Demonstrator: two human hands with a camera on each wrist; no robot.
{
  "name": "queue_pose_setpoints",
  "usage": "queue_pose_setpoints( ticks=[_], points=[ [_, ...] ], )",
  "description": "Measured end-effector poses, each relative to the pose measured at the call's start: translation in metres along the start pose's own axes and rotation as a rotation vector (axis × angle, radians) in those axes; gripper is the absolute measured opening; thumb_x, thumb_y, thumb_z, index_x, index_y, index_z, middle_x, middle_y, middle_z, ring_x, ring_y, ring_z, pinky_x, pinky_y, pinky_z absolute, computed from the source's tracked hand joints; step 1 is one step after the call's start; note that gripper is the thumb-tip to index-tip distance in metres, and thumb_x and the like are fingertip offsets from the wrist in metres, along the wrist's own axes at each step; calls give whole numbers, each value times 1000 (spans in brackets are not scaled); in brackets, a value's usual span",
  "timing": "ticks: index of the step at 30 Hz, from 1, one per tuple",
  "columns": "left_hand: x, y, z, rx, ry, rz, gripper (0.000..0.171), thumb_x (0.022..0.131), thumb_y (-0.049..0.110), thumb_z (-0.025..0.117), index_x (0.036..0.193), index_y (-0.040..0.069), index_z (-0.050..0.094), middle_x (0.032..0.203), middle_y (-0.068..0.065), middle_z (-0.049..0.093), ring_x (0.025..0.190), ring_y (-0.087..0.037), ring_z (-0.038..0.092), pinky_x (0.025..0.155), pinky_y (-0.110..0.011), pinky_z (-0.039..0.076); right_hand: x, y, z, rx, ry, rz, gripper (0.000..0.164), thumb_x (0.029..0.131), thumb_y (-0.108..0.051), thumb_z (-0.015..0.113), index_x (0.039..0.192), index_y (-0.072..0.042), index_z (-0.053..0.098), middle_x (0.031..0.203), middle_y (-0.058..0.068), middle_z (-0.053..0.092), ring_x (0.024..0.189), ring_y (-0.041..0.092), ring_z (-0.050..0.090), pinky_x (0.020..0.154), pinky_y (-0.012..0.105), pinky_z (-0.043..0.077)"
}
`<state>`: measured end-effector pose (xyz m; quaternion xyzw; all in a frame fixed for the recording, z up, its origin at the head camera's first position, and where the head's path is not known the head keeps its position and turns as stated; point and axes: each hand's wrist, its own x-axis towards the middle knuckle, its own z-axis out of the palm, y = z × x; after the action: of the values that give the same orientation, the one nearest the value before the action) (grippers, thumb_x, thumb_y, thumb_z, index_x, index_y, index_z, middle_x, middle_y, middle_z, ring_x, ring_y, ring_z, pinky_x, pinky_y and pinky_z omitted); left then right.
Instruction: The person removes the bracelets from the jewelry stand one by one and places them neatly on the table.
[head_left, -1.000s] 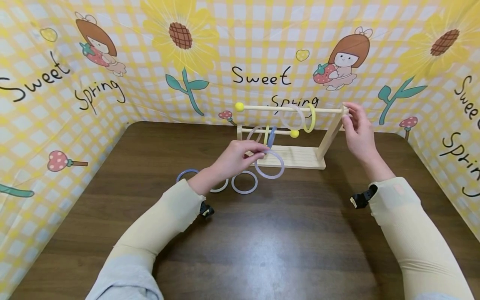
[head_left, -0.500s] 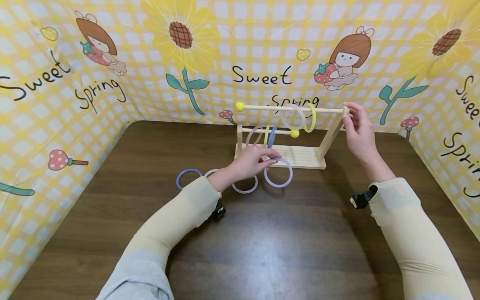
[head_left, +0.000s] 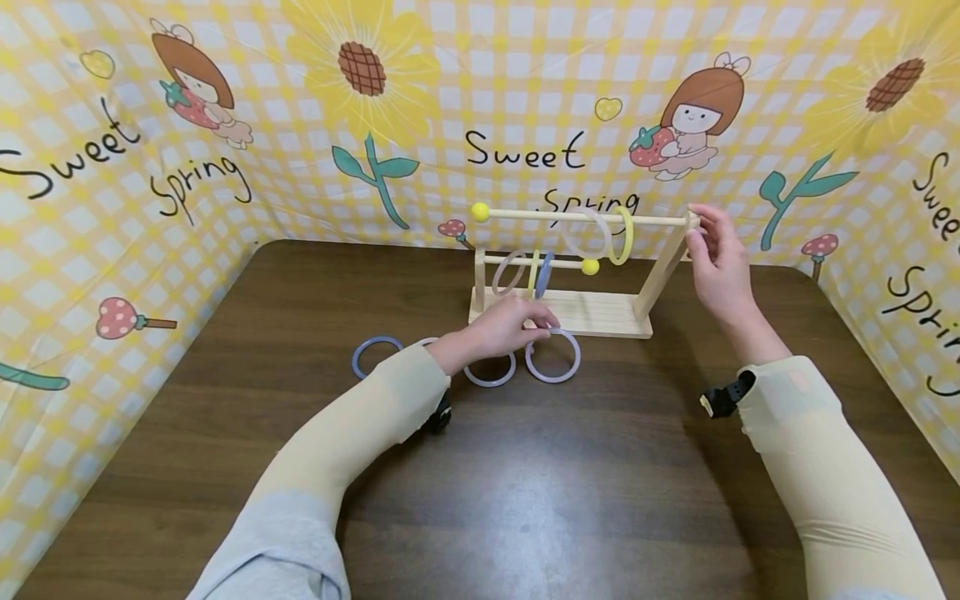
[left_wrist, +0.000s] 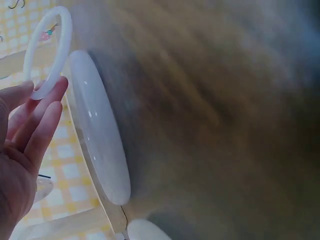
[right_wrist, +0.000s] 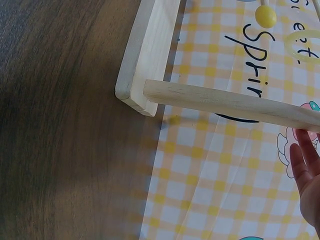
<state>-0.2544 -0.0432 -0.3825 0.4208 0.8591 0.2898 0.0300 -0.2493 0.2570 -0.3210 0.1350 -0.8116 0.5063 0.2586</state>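
Observation:
My left hand (head_left: 510, 325) pinches a pale lavender ring (head_left: 577, 357) by its upper edge, low at the table in front of the wooden rack (head_left: 600, 312). The left wrist view shows this ring (left_wrist: 64, 37) between thumb and fingertips, beside another pale ring (left_wrist: 100, 130). At the right, my right hand (head_left: 720, 267) grips the top of the rack's tall post (head_left: 662, 271) between thumb and fingers. On the upper rod (head_left: 525, 217) hang a whitish ring (head_left: 606, 233) and a yellow ring (head_left: 627, 237). Pinkish, yellow and blue (head_left: 545, 275) rings hang on the lower rod.
On the brown table (head_left: 600, 467) left of the held ring lie a pale blue ring (head_left: 490, 384), a white ring largely hidden by the left wrist, and a blue ring (head_left: 356, 358). A checked cloth (head_left: 510, 83) rises close behind the rack. Yellow balls (head_left: 480, 212) cap the rods.
The left hand has carried the lavender ring right and down from before the rack's base to the table, right of the pale blue ring. The right hand stays on the post.

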Motion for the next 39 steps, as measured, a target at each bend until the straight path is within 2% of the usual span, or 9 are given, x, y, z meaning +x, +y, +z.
queue_pose_setpoints(
  ticks=[4,10,26,33,39],
  points=[
    [3,-3,0,-5,-49,-20,14,92,7,67,105,5,73,101,-5,71,87,-12,66,74,-20,49,0,2,0,2,4,-2,33,101,-2,46,133,5,46,130,25,55,94,-1,53,79,16,41],
    [8,-6,0,31,-101,-64,10,91,9,70,100,6,73,94,-3,72,88,-12,66,80,-20,48,1,1,0,12,12,-6,33,101,-2,45,134,6,45,130,29,53,96,0,53,79,16,41],
    [12,-8,7,136,-135,-64,4,89,13,73,92,11,75,86,3,70,80,-8,63,76,-21,47,1,-3,1,19,9,-16,32,101,1,45,132,7,46,130,27,54,96,0,53,80,17,42],
    [13,-8,8,123,-148,-97,5,88,13,74,92,11,74,85,3,70,80,-8,62,75,-21,46,0,-1,0,-3,1,-8,33,101,-2,46,134,4,46,131,24,55,97,-1,52,81,17,42],
    [11,-6,7,46,-130,-108,8,89,12,73,96,8,73,90,1,71,82,-9,64,75,-18,48,-7,-26,0,23,-2,-19,32,101,1,45,131,9,45,129,32,52,96,0,53,80,16,42]
  ],
)
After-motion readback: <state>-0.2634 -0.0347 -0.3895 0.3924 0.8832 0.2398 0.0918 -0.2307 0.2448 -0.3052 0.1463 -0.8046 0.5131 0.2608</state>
